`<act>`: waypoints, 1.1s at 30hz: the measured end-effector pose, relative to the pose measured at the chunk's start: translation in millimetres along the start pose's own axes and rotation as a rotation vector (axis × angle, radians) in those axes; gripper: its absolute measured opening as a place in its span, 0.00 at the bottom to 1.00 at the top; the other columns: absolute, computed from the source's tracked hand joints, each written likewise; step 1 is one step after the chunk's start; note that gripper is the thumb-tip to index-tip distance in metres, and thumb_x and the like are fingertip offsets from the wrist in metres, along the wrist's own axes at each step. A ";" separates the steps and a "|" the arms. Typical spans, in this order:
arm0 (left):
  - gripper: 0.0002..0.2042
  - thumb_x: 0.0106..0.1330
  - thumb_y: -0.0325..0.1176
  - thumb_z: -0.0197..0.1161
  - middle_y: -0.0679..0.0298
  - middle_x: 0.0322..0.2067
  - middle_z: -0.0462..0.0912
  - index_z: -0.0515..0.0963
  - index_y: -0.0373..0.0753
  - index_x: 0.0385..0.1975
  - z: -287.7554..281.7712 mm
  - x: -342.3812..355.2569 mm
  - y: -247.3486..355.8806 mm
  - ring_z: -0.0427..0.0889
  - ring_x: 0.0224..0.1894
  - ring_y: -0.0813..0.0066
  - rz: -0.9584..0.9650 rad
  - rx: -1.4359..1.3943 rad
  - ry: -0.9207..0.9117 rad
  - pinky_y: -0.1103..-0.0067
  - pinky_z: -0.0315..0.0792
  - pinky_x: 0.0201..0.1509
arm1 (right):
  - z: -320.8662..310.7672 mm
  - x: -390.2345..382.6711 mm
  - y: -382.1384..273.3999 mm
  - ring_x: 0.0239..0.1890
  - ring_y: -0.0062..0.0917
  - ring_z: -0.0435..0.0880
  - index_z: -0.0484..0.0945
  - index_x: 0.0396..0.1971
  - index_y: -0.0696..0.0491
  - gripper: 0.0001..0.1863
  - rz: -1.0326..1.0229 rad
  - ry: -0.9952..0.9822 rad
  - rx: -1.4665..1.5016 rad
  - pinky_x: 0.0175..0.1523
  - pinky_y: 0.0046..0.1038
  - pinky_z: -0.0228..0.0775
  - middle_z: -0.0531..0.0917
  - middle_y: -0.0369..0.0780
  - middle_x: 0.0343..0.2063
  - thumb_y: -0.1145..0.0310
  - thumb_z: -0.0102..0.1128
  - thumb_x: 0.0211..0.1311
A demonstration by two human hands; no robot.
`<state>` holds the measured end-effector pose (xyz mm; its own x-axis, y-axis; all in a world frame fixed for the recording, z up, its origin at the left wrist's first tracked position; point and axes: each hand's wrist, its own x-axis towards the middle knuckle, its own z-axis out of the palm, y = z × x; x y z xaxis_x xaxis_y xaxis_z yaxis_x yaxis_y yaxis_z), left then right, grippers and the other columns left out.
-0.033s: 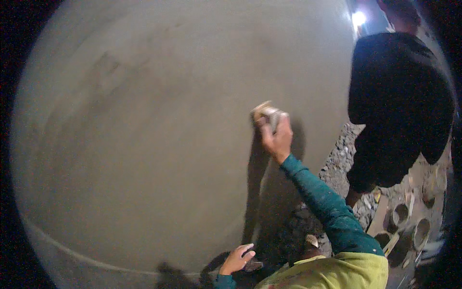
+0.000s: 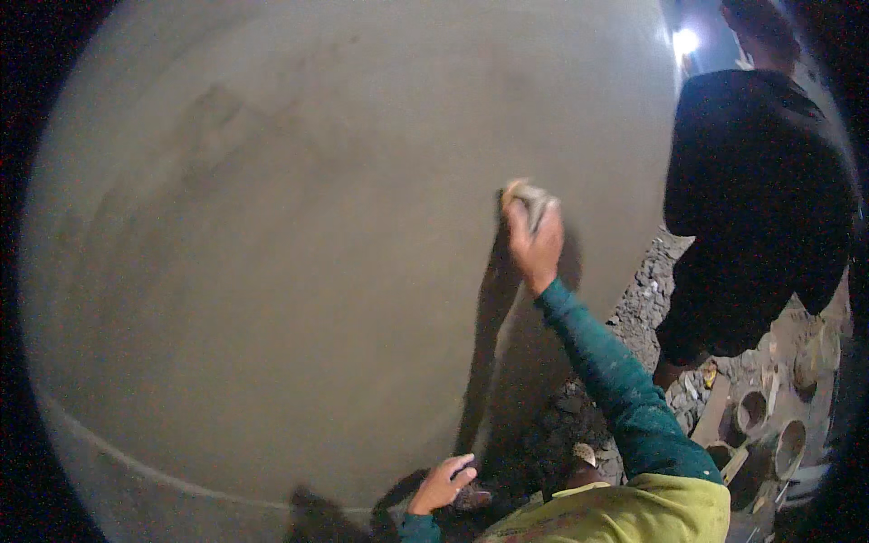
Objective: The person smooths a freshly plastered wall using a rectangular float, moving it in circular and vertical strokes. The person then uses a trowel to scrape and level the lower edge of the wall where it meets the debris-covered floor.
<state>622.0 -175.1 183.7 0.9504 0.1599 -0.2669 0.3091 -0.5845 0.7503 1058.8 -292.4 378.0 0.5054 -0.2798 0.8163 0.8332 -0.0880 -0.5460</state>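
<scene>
Gripping a block (image 2: 538,198), the right hand (image 2: 538,246) is reaching across a mostly smooth wall (image 2: 308,290), dark patches (image 2: 214,114) seemingly remaining upper left; the left hand (image 2: 440,485) is hanging open.

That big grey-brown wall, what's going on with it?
A person in a yellow top with green sleeves reaches up at the wall, the right hand gripping a pale, block-like tool at its surface; blur hides exactly what it is. The left hand is low, fingers open, with nothing visible in it. To the right, another person in dark clothing stands near grey rubble.
</scene>
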 end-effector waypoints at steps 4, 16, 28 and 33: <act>0.23 0.75 0.45 0.63 0.49 0.62 0.81 0.79 0.36 0.62 -37.1 -15.3 23.4 0.78 0.66 0.52 0.093 0.056 0.214 0.65 0.70 0.71 | 22.8 97.4 -68.2 0.45 0.48 0.83 0.77 0.44 0.59 0.19 0.091 0.101 -0.011 0.51 0.45 0.75 0.83 0.52 0.42 0.56 0.63 0.70; 0.22 0.75 0.43 0.64 0.50 0.64 0.79 0.79 0.37 0.62 -68.1 -53.8 63.9 0.78 0.66 0.52 0.170 0.028 0.309 0.65 0.70 0.70 | 43.9 23.9 -140.3 0.38 0.42 0.81 0.81 0.45 0.55 0.11 -0.195 -0.037 0.083 0.42 0.39 0.74 0.80 0.46 0.37 0.69 0.66 0.65; 0.19 0.74 0.40 0.65 0.51 0.60 0.83 0.82 0.37 0.58 -92.8 -52.8 93.4 0.81 0.63 0.51 0.270 0.101 0.519 0.65 0.72 0.69 | 60.5 43.9 -163.0 0.36 0.43 0.80 0.78 0.46 0.57 0.16 -0.443 -0.012 0.039 0.40 0.42 0.72 0.79 0.47 0.35 0.68 0.70 0.62; 0.16 0.72 0.35 0.67 0.52 0.59 0.84 0.84 0.36 0.55 -134.9 -35.9 114.2 0.82 0.61 0.53 0.410 0.117 0.781 0.66 0.74 0.66 | 67.0 -44.5 -134.7 0.44 0.47 0.83 0.80 0.49 0.56 0.20 -0.624 -0.274 0.041 0.48 0.42 0.77 0.83 0.48 0.45 0.68 0.74 0.58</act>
<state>628.1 -140.2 360.6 0.7520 0.3920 0.5299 -0.0257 -0.7859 0.6179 939.1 -204.1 427.7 -0.0382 0.0644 0.9972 0.9922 -0.1161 0.0455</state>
